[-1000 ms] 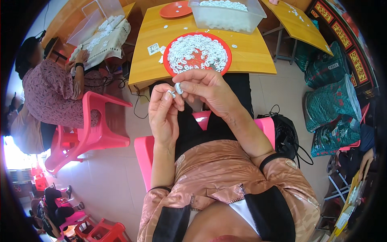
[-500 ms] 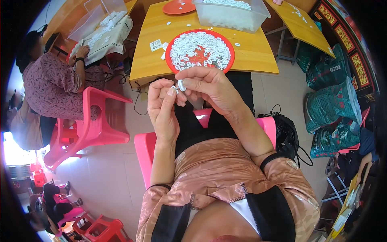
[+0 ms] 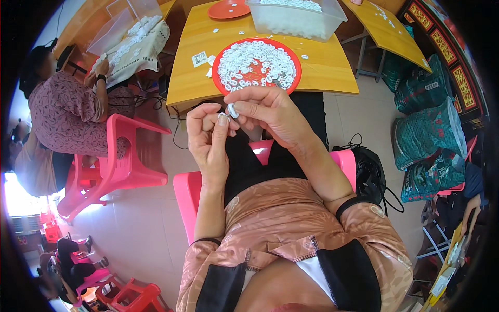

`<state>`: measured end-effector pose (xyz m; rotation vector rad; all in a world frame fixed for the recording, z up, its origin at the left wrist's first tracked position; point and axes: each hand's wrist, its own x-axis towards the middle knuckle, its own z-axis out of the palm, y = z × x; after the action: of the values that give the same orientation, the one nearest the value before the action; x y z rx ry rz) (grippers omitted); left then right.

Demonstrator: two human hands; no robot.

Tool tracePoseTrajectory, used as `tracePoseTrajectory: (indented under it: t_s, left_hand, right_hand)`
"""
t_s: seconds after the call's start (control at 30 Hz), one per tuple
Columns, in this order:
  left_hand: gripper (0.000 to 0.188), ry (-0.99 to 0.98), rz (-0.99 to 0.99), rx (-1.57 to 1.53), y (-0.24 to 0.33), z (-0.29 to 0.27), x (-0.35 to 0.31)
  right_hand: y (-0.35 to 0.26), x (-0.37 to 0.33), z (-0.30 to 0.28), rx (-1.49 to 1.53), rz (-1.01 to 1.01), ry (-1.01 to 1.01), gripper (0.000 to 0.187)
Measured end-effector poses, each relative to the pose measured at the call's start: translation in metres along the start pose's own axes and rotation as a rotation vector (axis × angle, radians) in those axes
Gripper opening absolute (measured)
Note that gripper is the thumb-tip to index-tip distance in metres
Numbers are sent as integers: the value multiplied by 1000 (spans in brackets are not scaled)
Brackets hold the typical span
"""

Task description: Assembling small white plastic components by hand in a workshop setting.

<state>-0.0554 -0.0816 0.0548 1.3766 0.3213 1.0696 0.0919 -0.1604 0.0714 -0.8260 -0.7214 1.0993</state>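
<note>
Just in front of the table's near edge, my two hands meet with fingertips close together. My left hand [image 3: 210, 136] is closed, pinching a small white plastic piece [image 3: 221, 115] between thumb and fingers. Another small white oval piece [image 3: 232, 110] is pinched by the thumb and fingers of my right hand [image 3: 270, 117]. The two pieces are side by side; whether they are joined I cannot tell. Beyond my hands a round red tray [image 3: 295, 83] holds a heap of similar white oval pieces [image 3: 249, 60].
The yellow table [image 3: 325, 73] also bears a clear plastic bin [image 3: 296, 26] of white pieces, an orange plate [image 3: 221, 10] and a paper label [image 3: 199, 59]. A co-worker [image 3: 73, 106] sits at left near a pink chair [image 3: 117, 151]. Green sacks [image 3: 429, 130] are stacked at right.
Both hands keep their pinch and have shifted only slightly to the left in the picture. At left, the co-worker's head and hand have moved a little.
</note>
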Motion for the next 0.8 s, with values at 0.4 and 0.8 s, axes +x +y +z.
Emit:
tracePoseTrajectory:
  t_s: [0.4, 0.8]
  left_hand:
    - [22, -4, -20, -27, -10, -4, 4]
    - [20, 8, -61, -65, -18, 0, 4]
  right_hand:
    - [4, 5, -2, -20, 5, 9, 22]
    - [8, 7, -6, -32, 14, 22, 22]
